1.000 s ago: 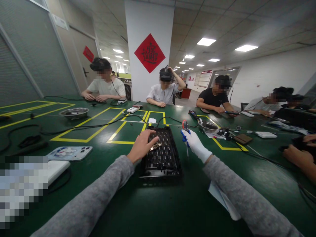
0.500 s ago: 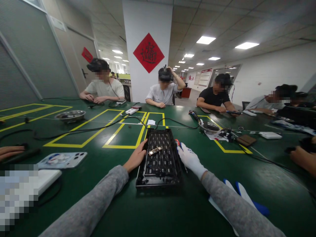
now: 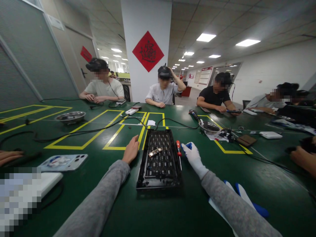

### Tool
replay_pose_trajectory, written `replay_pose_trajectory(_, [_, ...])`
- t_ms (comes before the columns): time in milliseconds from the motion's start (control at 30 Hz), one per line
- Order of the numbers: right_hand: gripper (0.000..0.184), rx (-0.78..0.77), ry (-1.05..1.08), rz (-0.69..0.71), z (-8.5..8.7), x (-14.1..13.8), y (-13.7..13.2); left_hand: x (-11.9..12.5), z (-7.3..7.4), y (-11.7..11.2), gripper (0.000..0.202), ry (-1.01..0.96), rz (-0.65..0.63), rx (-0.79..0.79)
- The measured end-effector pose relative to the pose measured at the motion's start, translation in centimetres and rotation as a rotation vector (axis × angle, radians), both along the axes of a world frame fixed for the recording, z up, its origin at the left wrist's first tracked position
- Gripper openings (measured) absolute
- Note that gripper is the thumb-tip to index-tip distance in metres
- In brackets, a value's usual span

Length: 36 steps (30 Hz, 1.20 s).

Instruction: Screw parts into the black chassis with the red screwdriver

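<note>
A black gridded tray (image 3: pixel 142 171) lies on the green table in front of me, with a small metal piece (image 3: pixel 155 152) inside it. My left hand (image 3: pixel 131 150) is bare and rests flat on the table just left of the tray, fingers stretched out. My right hand (image 3: pixel 194 155) wears a white glove with blue fingertips and rests on the table right of the tray, holding nothing. A red-handled screwdriver (image 3: pixel 178 152) lies between that hand and the tray's right edge, a little apart from the fingers.
A loose white and blue glove (image 3: pixel 249 200) lies by my right forearm. A phone (image 3: pixel 63 162) and a white box sit to the left, and metal bowls (image 3: pixel 70 117) (image 3: pixel 209 127) and cables lie farther out. Several people sit around the table; other people's hands (image 3: pixel 10 156) (image 3: pixel 303 157) reach in at both sides.
My left hand slid off the tray to the table on its left. My right hand lowered the screwdriver, laid it beside the tray and let go.
</note>
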State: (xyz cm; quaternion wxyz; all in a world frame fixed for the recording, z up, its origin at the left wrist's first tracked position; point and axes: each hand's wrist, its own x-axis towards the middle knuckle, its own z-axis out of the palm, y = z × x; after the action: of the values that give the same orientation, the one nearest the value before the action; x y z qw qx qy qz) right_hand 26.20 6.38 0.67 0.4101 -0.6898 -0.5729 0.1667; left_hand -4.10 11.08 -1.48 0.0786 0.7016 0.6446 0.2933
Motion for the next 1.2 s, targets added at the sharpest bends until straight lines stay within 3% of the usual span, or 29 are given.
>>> replay_pose_trajectory(233, [0.029,0.066,0.04,-0.073,-0.7,-0.3,0.4,0.4,-1.2,2.0,0.047,0.195,0.062,-0.028])
replay_pose_trajectory(500, [0.018,-0.069,-0.171,-0.119,0.1,-0.7,4.0,0.4,-1.3,2.1,0.054,0.264,0.073,-0.092])
replay_pose_trajectory(833, [0.029,-0.211,-0.327,-0.18,-0.1,-1.8,4.1,0.3,-1.7,2.4,0.055,0.297,0.075,-0.096])
replay_pose_trajectory(1200, [0.033,-0.214,-0.396,-0.193,-0.5,-1.8,4.3,0.4,-1.9,2.5,0.055,0.325,0.081,-0.103])
